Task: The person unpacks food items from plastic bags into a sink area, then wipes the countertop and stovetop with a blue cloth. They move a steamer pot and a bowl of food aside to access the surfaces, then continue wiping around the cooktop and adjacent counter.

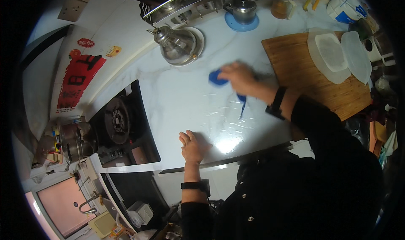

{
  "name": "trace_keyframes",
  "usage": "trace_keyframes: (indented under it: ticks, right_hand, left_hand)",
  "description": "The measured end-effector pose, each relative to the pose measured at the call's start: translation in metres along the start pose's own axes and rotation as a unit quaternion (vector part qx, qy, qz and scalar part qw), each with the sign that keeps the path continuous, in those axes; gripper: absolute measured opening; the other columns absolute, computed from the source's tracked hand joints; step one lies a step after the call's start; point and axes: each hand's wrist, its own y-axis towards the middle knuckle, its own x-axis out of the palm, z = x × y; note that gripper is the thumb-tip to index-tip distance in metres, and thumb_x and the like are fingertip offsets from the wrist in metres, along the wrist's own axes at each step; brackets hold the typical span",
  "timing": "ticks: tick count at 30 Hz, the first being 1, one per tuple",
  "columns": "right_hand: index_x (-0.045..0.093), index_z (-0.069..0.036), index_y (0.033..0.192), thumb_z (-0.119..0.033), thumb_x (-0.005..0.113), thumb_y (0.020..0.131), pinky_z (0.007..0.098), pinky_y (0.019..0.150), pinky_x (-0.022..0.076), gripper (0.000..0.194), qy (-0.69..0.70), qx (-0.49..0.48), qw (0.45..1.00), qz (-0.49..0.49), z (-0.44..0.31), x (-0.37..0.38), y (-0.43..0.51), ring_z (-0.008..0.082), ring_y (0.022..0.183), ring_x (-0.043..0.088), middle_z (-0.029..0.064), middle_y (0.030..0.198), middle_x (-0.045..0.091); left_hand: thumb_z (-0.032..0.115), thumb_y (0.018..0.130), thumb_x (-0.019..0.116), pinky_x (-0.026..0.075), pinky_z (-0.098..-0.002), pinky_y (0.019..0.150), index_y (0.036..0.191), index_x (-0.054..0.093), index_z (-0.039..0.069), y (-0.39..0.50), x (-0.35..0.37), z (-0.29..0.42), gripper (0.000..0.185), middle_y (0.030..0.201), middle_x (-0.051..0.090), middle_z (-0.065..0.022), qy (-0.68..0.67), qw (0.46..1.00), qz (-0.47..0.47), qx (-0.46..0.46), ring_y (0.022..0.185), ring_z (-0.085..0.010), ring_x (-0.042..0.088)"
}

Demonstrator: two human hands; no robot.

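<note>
My right hand [242, 78] is shut on a blue cloth [217, 78], pressed to the white marble-patterned countertop [177, 104]. The hand is slightly blurred, and a blue strip of the cloth trails beneath it across the counter. Near the front edge, my left hand [193, 147] rests on the same surface with its fingers somewhat apart and nothing held. Thin creases and bright reflections show on the counter between the hands.
A metal kettle [180, 47] stands on a white plate at the back. Behind is a small metal pot [244, 12] on a blue mat. A wooden board [294, 63] with translucent plastic containers [332, 55] lies right. The gas hob [117, 120] is left.
</note>
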Motion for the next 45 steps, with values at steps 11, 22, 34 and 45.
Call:
trace_keyframes:
  ticks: [11, 22, 34, 45]
  right_hand:
    - [0.061, -0.02, 0.13, -0.007, 0.06, 0.083, 0.0634, 0.1, 0.0327, 0.049, -0.144, 0.06, 0.987, -0.024, -0.073, 0.086, 0.02, 0.0334, 0.127, 0.042, 0.0073, 0.147, 0.044]
    - [0.058, -0.021, 0.133, -0.005, 0.06, 0.084, 0.0528, 0.096, 0.0438, 0.052, -0.157, 0.244, 0.957, 0.001, -0.055, 0.039, 0.04, 0.0324, 0.125, 0.047, 0.0062, 0.144, 0.048]
    - [0.067, -0.008, 0.117, 0.006, 0.06, 0.073, 0.042, 0.095, 0.0486, 0.047, 0.017, 0.047, 0.968, 0.248, -0.079, 0.037, -0.108, 0.0382, 0.108, 0.06, 0.0166, 0.121, 0.066]
    - [0.067, -0.011, 0.114, -0.004, 0.057, 0.083, 0.0515, 0.09, 0.0466, 0.034, -0.081, 0.128, 0.979, 0.139, -0.219, 0.157, -0.13, 0.0346, 0.111, 0.054, 0.0133, 0.124, 0.06]
  left_hand:
    - [0.048, 0.071, 0.082, 0.038, -0.0496, 0.11, 0.154, 0.015, -0.002, -0.003, -0.006, 0.005, 0.118, 0.16, 0.011, -0.0302, -0.001, 1.0, -0.022, -0.017, 0.15, -0.0416, 0.015]
    - [0.055, 0.072, 0.079, 0.037, -0.0501, 0.11, 0.155, 0.015, -0.002, -0.008, -0.006, -0.004, 0.119, 0.161, 0.012, -0.0289, -0.006, 1.0, -0.008, 0.004, 0.15, -0.0405, 0.014]
    - [0.025, 0.081, 0.078, 0.035, -0.0406, 0.114, 0.135, 0.052, -0.004, -0.028, 0.012, -0.147, 0.067, 0.144, 0.048, -0.0249, -0.22, 0.939, 0.208, 0.166, 0.139, -0.0388, 0.04]
    - [0.055, 0.078, 0.077, 0.023, -0.0424, 0.12, 0.147, 0.027, -0.012, -0.035, 0.031, -0.195, 0.108, 0.158, 0.004, -0.035, -0.006, 0.997, 0.061, 0.052, 0.149, -0.046, 0.004]
